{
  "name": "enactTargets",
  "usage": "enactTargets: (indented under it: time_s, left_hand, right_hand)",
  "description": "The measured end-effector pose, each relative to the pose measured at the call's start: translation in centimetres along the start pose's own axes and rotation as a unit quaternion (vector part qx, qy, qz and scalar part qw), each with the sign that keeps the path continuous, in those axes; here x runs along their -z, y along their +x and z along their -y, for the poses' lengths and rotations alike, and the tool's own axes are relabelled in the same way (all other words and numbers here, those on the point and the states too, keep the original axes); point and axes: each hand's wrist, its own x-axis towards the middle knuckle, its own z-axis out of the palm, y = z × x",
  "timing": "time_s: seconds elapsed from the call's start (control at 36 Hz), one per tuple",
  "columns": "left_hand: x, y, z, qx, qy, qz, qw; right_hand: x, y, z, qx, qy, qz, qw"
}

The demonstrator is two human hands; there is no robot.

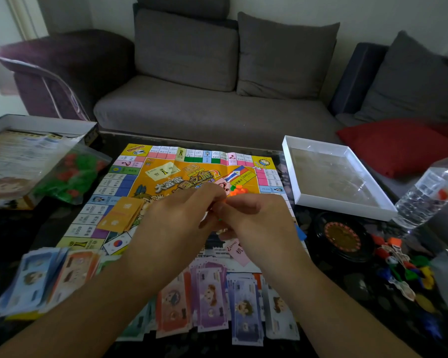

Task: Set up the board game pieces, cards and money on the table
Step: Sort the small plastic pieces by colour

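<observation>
A colourful paper game board [166,177] lies flat on the dark table. My left hand [176,215] and my right hand [254,218] meet over its middle, fingers curled, pinching something small and orange between them; most of it is hidden. A small heap of orange pieces [239,189] sits on the board just beyond my fingers. A stack of orange cards [122,214] lies at the board's left, and a pink card [239,251] shows under my right wrist. Play money [212,301] is fanned along the near edge, with more notes [44,275] at the left.
A box with papers [31,140] and a bag of green and red pieces [70,174] sit at left. An empty white box lid [339,202], a black spinner [343,237], coloured pawns [404,267] and a water bottle [429,192] are at right. A grey sofa [217,104] stands behind.
</observation>
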Motion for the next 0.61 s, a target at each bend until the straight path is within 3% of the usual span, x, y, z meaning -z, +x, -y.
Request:
enactTargets:
  time_s: [0.17, 0.33, 0.42, 0.5, 0.56, 0.61]
  left_hand:
    - [0.1, 0.1, -0.3, 0.014, 0.004, -0.002, 1.0]
    - [0.6, 0.7, -0.7, 0.143, -0.13, 0.024, 0.981]
    - [0.9, 1.2, -0.9, 0.272, -0.223, 0.046, 0.935]
    - [1.5, 1.9, -1.2, 0.377, -0.363, 0.064, 0.85]
    - [1.9, 1.9, -1.2, 0.402, -0.431, 0.096, 0.802]
    - [2.0, 1.7, -1.0, 0.406, -0.452, 0.108, 0.787]
  right_hand:
    - [-0.5, -0.3, -0.5, 0.114, -0.068, -0.053, 0.99]
    - [-0.2, -0.2, -0.3, 0.182, -0.16, -0.086, 0.966]
    - [0.1, 0.1, -0.5, 0.219, -0.253, -0.089, 0.938]
    - [0.2, 0.4, -0.8, 0.278, -0.318, -0.093, 0.901]
    - [0.1, 0.3, -0.9, 0.303, -0.336, -0.096, 0.887]
    - [-0.1, 0.1, -1.1, 0.32, -0.35, -0.107, 0.874]
